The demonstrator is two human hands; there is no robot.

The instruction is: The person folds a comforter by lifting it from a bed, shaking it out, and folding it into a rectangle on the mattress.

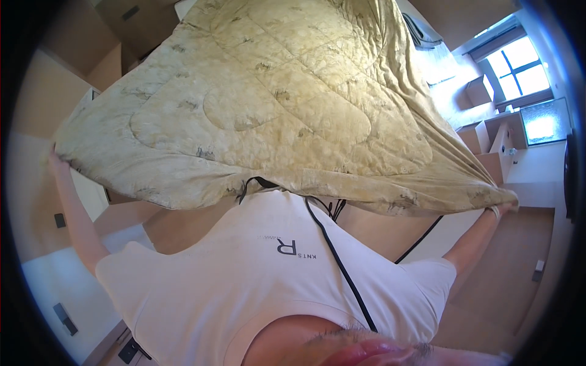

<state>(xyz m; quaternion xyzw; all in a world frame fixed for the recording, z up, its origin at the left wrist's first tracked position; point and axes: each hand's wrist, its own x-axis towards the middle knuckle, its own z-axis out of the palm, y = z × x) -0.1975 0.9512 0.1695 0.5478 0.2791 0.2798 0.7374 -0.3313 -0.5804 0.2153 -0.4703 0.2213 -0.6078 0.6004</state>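
Note:
A large yellow-beige quilted comforter point(287, 104) with a faint printed pattern spreads out in front of me. Its near edge hangs across my chest, with shallow sagging folds. At the far left my left hand point(57, 160) grips one corner, arm stretched wide. My right hand point(505, 206) is closed on the opposite corner at the far right, where the cloth bunches into tight creases. The fingers of both hands are partly hidden by the fabric. The comforter's far end runs out of the top of the view.
A folded dark cloth point(422, 32) lies at the upper right, beyond the comforter. Wooden box-like furniture point(479, 91) stands below a bright window point(519, 67). Brown cabinetry point(79, 33) is at the upper left. A black cord point(342, 268) hangs down my white shirt.

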